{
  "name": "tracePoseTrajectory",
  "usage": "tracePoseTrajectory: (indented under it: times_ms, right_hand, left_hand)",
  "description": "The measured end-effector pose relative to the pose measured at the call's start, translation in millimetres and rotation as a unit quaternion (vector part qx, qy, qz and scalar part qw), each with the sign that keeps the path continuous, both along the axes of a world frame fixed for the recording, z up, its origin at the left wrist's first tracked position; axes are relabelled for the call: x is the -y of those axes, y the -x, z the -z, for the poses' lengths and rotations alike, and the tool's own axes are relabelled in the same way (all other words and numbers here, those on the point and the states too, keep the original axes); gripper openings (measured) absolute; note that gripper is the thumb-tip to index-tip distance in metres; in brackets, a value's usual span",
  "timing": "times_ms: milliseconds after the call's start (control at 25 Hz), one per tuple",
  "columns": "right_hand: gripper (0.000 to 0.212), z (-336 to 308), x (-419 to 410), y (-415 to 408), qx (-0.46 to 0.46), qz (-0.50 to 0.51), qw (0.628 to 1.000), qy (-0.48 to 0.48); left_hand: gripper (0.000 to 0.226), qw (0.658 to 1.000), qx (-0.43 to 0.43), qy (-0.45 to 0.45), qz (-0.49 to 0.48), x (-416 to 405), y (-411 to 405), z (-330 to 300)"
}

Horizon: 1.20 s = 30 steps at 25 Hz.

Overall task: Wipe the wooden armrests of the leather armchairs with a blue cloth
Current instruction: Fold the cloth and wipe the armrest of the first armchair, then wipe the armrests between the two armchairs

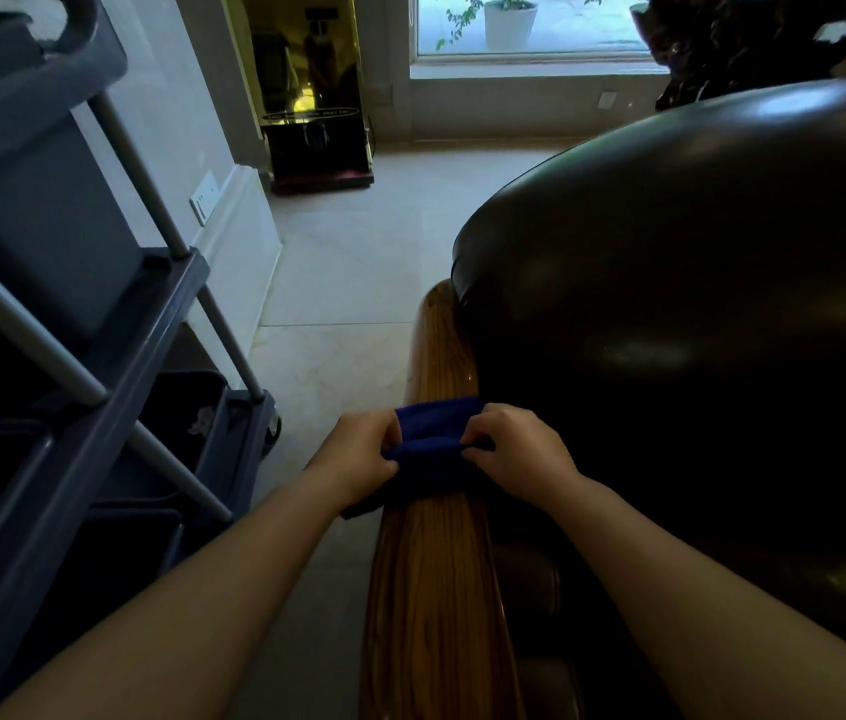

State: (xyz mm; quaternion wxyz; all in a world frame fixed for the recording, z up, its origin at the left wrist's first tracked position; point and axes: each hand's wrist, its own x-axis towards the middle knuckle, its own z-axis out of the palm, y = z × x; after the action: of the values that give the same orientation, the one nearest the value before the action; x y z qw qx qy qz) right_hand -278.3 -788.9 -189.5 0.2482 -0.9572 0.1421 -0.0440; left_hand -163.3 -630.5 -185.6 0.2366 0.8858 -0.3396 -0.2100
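A long glossy wooden armrest (pixel 436 574) runs from the bottom of the view up to the middle, along the left side of a dark leather armchair (pixel 696 314). A blue cloth (pixel 434 433) lies draped across the armrest about halfway along. My left hand (pixel 358 452) pinches the cloth's left edge. My right hand (pixel 514 449) pinches its right edge, close against the leather. Part of the cloth hangs down the armrest's left side under my left wrist.
A grey cleaning cart (pixel 73 356) with shelves, metal posts and bins stands close on the left. A strip of pale tiled floor (pixel 343 283) lies between cart and chair. A gold-coloured stand (pixel 312 96) and a window (pixel 530 28) are at the far wall.
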Motion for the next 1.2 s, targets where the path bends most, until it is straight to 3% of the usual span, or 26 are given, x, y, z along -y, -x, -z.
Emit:
tracePoseTrajectory:
  times_ms: [120, 240, 360, 480, 640, 920, 1200]
  right_hand:
    - [0.009, -31, -8, 26, -0.068, -0.012, 0.997, -0.043]
    - [0.007, -75, -19, 50, -0.077, 0.01, 0.996, -0.053]
    - [0.005, -138, -24, 73, -0.053, 0.042, 0.997, -0.043]
    - [0.015, -213, -28, 109, -0.002, 0.082, 0.996, -0.044]
    - [0.013, -292, -24, 172, 0.064, 0.129, 0.988, -0.056]
    - [0.008, -389, 14, 328, 0.113, 0.169, 0.979, -0.005]
    - [0.006, -420, 76, 542, 0.126, 0.201, 0.971, 0.038]
  left_hand:
    - [0.025, 0.997, -0.009, -0.046, 0.059, -12, 16, -31]
    - [0.023, 0.997, 0.009, -0.027, 0.069, -24, 39, -78]
    - [0.012, 0.997, 0.046, 0.013, 0.056, -31, 64, -140]
    - [0.011, 0.994, 0.081, 0.061, 0.045, -33, 96, -212]
    - [0.011, 0.986, 0.095, 0.12, 0.067, -21, 148, -294]
    - [0.015, 0.973, 0.08, 0.153, 0.151, 31, 280, -396]
    - [0.02, 0.958, 0.104, 0.173, 0.202, 111, 483, -419]
